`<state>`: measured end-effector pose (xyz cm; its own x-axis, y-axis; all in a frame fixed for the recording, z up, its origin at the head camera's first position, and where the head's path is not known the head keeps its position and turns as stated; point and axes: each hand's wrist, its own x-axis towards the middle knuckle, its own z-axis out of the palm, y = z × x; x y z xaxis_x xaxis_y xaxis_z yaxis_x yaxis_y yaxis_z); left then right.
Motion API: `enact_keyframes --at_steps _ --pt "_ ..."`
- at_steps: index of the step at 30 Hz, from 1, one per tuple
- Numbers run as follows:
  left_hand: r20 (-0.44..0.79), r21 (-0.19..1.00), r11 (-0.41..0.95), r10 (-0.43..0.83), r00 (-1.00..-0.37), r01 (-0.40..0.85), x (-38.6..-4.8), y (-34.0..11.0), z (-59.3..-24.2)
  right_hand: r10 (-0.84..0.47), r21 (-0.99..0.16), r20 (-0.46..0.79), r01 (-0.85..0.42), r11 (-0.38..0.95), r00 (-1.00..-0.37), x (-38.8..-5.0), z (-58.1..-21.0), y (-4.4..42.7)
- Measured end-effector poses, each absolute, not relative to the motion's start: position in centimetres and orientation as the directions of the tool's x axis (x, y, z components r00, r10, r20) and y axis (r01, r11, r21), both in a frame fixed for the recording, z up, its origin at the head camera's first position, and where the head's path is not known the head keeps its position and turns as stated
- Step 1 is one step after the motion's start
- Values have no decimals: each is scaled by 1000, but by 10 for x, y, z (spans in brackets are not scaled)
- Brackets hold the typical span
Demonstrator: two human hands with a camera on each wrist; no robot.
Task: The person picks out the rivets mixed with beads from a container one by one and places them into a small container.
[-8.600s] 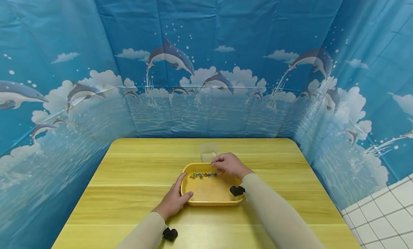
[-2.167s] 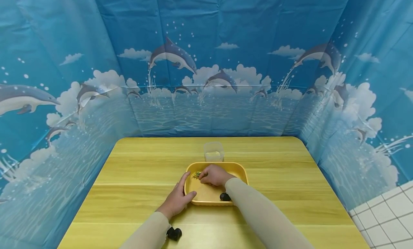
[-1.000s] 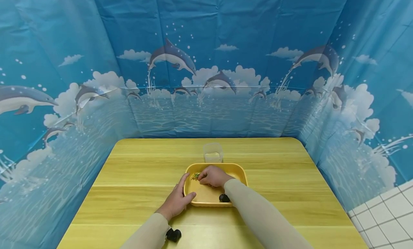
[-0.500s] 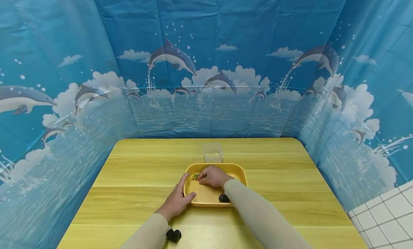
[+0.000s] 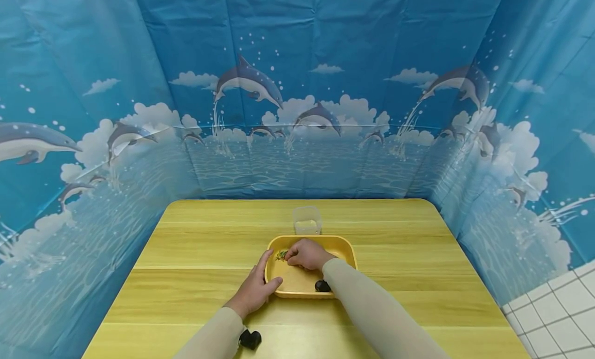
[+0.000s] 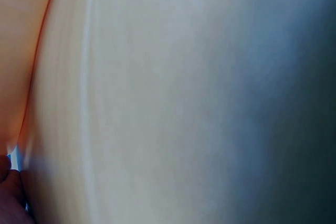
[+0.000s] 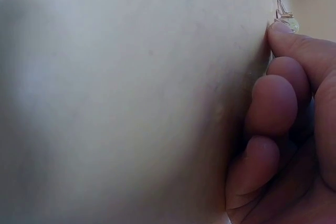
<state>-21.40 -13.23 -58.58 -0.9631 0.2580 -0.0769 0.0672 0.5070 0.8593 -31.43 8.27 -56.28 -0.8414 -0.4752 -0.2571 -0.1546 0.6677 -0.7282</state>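
My left hand [image 5: 253, 291] grips the left side of a yellow tray [image 5: 293, 283], with the thumb over the near rim and the fingers along the outside. Inside the tray, my right hand [image 5: 308, 253] has its fingers curled, and the fingertips are beside a small cluster of thin, wiry bits [image 5: 280, 255]. In the right wrist view, a clear, yellowish-green glass marble [image 7: 295, 24] shows just beyond the thumb tip, with coppery spiky pieces [image 7: 283, 9] behind it. The pinch point is hidden, so whether anything is held cannot be told. Any other marbles are out of sight behind this hand.
Just behind the tray stands a clear plastic container [image 5: 307, 220]. Everything rests on a wood-grain table [image 5: 204, 250], backed by a blue dolphin-print curtain [image 5: 297, 157]. Most of the left wrist view is blurred tabletop.
Earlier, the right hand was at the tray's far rim and a row of coloured marbles showed. It has since moved left and down, covering them. Over the last second, both hands stay nearly still.
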Motion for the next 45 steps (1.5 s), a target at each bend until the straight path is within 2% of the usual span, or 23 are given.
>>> enact_keyframes --at_steps 18,34,41,45 --pt "-83 860 507 257 -963 61 -212 -131 -582 -477 -702 -248 -183 688 -843 -315 -563 84" --pt "-92 869 493 263 -960 52 -209 -131 -579 -462 -701 -264 -160 695 -847 -314 -564 88" --pt "-95 868 495 250 -963 43 -210 -131 -583 -467 -661 -218 -222 716 -857 -315 -562 91" --pt "-91 866 498 249 -964 46 -211 -131 -584 -446 -680 -240 -178 711 -862 -313 -558 94"
